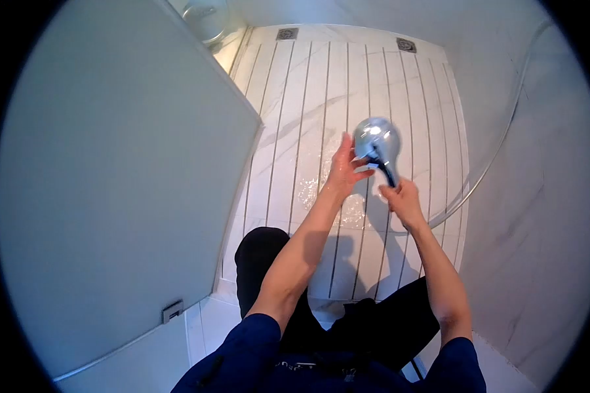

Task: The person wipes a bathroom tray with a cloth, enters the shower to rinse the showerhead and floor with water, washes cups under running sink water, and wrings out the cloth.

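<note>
The shiny silver shower head (pixel 377 134), with its round top and long handle, is up over the floor (pixel 301 111) of white stone with long dark lines. The right hand (pixel 405 203) is closed around its handle. The left hand (pixel 346 171) is just beside the round top, on its left, with the fingers spread wide. The shower head is a bit blurry, so I cannot tell if the left fingers touch it.

A thin, bendy, pale hose (pixel 501 137) hangs in a curve to the right of the shower head. Shiny wet spots (pixel 354 213) are on the floor, closer to the person than the shower head. Past the shower head, well apart from it, are two small, square, grey metal drains (pixel 287 33). A big, flat, grey-green panel (pixel 124 170) stands to the left of the shower head.
</note>
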The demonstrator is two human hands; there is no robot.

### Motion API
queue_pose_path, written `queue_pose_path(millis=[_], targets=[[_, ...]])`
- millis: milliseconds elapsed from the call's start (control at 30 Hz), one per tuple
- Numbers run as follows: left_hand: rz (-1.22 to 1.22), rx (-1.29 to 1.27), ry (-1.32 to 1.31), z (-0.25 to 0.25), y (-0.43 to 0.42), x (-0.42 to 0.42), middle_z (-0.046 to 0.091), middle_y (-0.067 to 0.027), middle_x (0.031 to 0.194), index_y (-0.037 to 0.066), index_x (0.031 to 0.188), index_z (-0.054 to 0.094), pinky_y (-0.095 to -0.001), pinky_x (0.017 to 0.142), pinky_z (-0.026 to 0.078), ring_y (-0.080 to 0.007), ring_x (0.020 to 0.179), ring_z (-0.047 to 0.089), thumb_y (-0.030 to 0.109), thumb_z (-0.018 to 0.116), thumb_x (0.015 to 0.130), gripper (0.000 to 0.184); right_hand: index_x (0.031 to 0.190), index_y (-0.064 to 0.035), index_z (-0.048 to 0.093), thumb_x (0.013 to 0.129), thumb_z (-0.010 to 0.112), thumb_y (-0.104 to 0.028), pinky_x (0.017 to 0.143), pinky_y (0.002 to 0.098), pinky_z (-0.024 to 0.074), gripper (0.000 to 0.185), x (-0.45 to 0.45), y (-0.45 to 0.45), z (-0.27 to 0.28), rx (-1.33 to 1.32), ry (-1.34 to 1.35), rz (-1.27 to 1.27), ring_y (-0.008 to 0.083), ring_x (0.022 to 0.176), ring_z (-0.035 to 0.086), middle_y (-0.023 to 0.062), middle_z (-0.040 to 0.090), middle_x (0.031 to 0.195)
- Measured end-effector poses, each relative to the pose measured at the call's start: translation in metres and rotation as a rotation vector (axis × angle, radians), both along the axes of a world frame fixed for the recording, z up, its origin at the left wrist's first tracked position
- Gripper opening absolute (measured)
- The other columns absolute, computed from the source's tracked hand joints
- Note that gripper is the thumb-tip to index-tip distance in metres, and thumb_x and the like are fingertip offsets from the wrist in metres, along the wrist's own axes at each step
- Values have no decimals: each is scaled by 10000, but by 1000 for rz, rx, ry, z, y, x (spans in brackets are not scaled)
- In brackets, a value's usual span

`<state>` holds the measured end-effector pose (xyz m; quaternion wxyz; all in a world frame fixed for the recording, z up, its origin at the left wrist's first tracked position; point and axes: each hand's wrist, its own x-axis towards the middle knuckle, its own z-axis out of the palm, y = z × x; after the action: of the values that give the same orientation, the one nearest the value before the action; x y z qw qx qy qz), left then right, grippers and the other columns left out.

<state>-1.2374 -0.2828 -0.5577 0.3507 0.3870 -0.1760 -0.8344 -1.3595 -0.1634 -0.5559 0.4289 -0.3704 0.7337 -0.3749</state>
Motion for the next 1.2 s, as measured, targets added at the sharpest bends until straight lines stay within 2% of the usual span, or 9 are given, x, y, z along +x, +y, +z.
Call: queue_pose_path(millis=[167, 367, 533, 633, 700, 767, 1000, 1067, 1200], targets=[[177, -60, 35, -14, 0, 3, 500, 19, 649, 107, 817, 580, -206, 432, 356, -75, 527, 468, 469, 646, 794, 369, 926, -67, 562, 931, 414, -459, 587, 259, 488, 419, 6, -10, -25, -81, -1105, -24, 136, 703, 609, 61, 626, 805], [-450, -238, 71, -31, 78, -5, 564, 57, 729, 120, 891, 588, -182, 444, 331, -26, 556, 480, 396, 621, 838, 283, 1136, -7, 507, 878, 569, -192, 684, 219, 498, 324, -11, -30, -10, -291, -848, -111, 90, 787, 586, 82, 610, 1017], [-168, -214, -102, -5, 65, -4, 544, 12, 642, 55, 745, 595, -204, 433, 343, -58, 520, 488, 368, 642, 825, 326, 998, -21, 578, 910, 529, -324, 620, 212, 490, 319, -7, -48, -13, -237, -1109, -149, 105, 674, 581, 39, 607, 798], [159, -186, -305, -12, 29, 13, 569, -18, 654, 15, 757, 624, -259, 432, 388, -95, 539, 524, 361, 692, 781, 354, 1119, -48, 527, 925, 474, -371, 700, 276, 517, 381, 36, -43, 10, -326, -1213, -223, 175, 965, 578, 117, 581, 1093], [376, -194, -562, -36, 1, 30, 596, -87, 686, -22, 744, 621, -298, 463, 424, -145, 555, 526, 457, 698, 740, 485, 1191, -46, 430, 867, 592, -326, 624, 269, 513, 458, 71, -31, -6, -23, -373, 92, 119, 857, 561, 83, 556, 1017], [504, -117, -544, -14, -3, 51, 598, -104, 710, -34, 759, 602, -317, 466, 441, -162, 572, 538, 435, 701, 744, 479, 1110, -64, 471, 828, 643, -267, 480, 242, 440, 387, 85, -10, -47, -89, -294, 254, 92, 522, 506, 24, 549, 715], [447, -560, -752, -1, -48, 84, 568, -58, 792, 29, 1029, 520, -274, 583, 468, -168, 699, 576, 128, 639, 779, 294, 753, 18, 592, 755, 659, -189, 476, 310, 457, 218, 43, 4, -71, 169, 52, 492, 171, 492, 568, 98, 585, 580], [291, -474, -605, 41, -44, 81, 595, -65, 933, 46, 1031, 553, -297, 664, 473, -181, 817, 583, 156, 623, 803, 262, 697, -6, 636, 695, 687, -163, 495, 352, 479, 165, 13, 17, -70, 667, 222, 1016, 211, 509, 607, 119, 622, 586], [6, -315, -305, 83, -19, 49, 596, -72, 909, 35, 1035, 557, -289, 645, 473, -185, 797, 592, 173, 579, 863, 222, 863, -66, 691, 575, 762, -92, 695, 411, 486, 298, -48, 68, -126, 1350, 202, 761, 213, 779, 651, 87, 680, 814]])
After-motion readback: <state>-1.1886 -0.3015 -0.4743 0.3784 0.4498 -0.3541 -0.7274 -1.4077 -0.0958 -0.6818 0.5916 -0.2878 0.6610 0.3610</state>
